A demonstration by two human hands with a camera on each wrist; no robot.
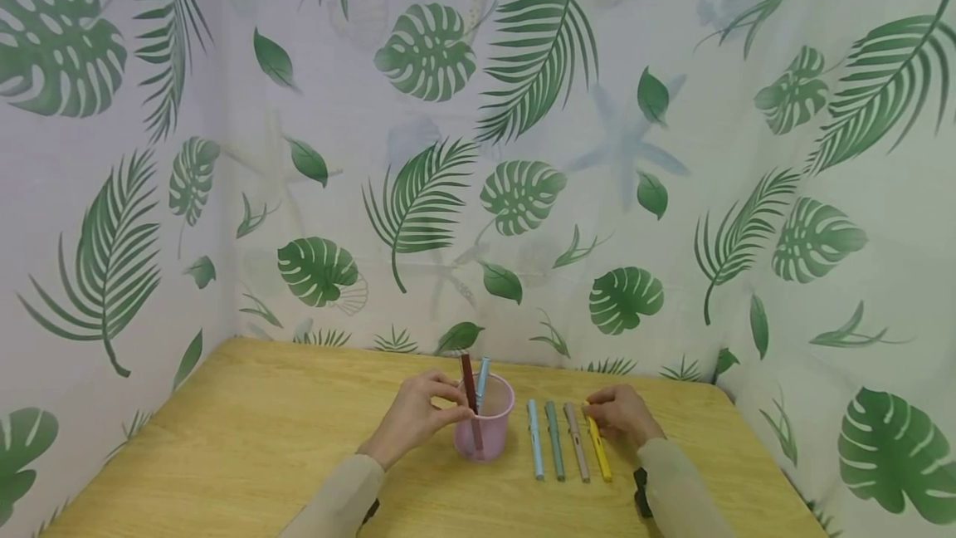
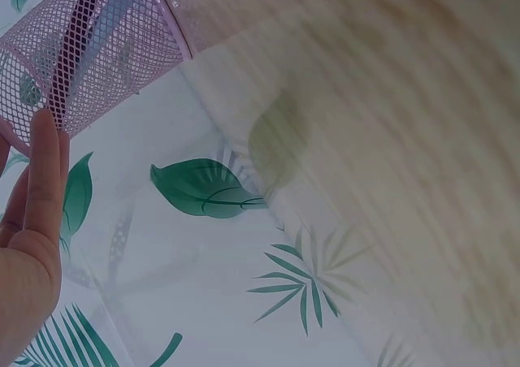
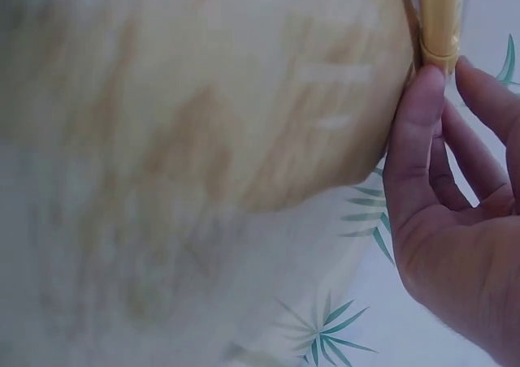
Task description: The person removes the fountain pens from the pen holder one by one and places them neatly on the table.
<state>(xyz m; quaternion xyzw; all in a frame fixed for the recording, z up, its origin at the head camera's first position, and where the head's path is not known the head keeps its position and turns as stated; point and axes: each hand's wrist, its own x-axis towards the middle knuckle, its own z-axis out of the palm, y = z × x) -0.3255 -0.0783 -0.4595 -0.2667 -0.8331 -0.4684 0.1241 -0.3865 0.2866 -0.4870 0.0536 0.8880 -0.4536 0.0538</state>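
Observation:
A pink mesh pen cup (image 1: 491, 441) stands on the table, holding a dark red pen (image 1: 468, 383) and a light blue pen (image 1: 482, 380). My left hand (image 1: 418, 413) grips its rim from the left, thumb at the outer mesh in the left wrist view. Right of the cup, a light blue pen (image 1: 535, 440), a green pen (image 1: 555, 442), a brownish pen (image 1: 577, 443) and a yellow pen (image 1: 600, 451) lie side by side. With thumb and fingertips, my right hand (image 1: 621, 413) pinches the far end of the yellow pen, seen closely in the right wrist view.
The wooden table (image 1: 246, 430) extends left of the cup and toward me. Leaf-printed cloth (image 1: 448, 123) hangs behind the table and along both sides. A dark strap (image 1: 642, 494) shows at the right sleeve.

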